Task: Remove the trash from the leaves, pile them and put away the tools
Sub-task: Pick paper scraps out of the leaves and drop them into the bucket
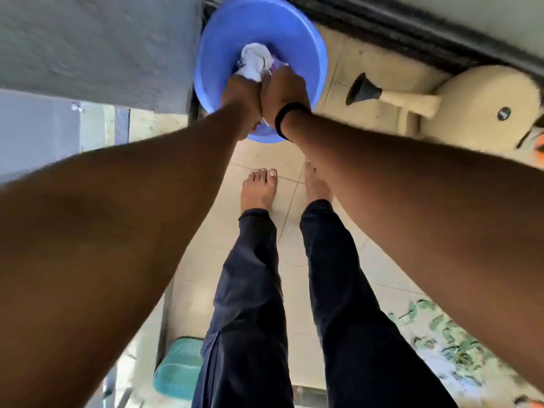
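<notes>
A round blue plastic basin (pixel 226 33) stands on the tiled floor ahead of my bare feet. Both my arms reach into it. My left hand (pixel 241 97) and my right hand (pixel 284 94), with a black band on its wrist, are pressed side by side and grip a crumpled bundle of white trash (pixel 253 61) with a bit of purple in it, over the basin's middle. Green leaves (pixel 447 340) lie scattered on the floor at the lower right, blurred.
A cream stool (pixel 482 104) lies tipped on its side to the right of the basin, one black-capped leg (pixel 363 89) pointing toward it. A grey wall (pixel 97 48) stands to the left. A teal mat (pixel 179 369) lies at the bottom left.
</notes>
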`<state>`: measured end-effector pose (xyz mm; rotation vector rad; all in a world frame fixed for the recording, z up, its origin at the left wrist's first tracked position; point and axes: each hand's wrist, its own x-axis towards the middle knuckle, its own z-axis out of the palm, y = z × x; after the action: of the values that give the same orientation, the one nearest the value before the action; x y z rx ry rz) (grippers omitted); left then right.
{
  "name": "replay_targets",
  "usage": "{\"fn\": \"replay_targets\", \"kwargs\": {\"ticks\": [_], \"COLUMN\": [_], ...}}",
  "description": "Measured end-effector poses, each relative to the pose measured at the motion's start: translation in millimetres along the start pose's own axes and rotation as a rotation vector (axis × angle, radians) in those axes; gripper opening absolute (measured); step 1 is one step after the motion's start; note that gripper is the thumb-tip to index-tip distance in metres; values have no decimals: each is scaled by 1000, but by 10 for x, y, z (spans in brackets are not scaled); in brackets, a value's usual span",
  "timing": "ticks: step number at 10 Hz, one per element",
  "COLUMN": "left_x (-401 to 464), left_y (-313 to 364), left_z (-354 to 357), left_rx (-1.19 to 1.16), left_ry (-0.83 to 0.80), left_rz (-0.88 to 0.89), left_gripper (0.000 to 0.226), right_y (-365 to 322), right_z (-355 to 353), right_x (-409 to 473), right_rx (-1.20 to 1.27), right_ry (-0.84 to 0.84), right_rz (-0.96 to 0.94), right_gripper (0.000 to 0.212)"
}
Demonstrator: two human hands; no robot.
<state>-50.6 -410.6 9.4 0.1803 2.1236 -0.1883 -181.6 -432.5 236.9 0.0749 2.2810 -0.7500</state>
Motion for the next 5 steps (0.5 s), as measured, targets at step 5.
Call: {"fn": "replay_targets", "kwargs": {"ticks": [5], "left_x": [276], "left_y": [-193], "left_z": [1136], "left_rx": [-938], "left_ry": [596], "left_rz": [-553], "left_gripper": [38], "right_y": [-4], "right_z": [-126], "right_x": [482], "right_rx": [-151], "right_ry": [-171], "right_rz": [61], "right_gripper": [42]}}
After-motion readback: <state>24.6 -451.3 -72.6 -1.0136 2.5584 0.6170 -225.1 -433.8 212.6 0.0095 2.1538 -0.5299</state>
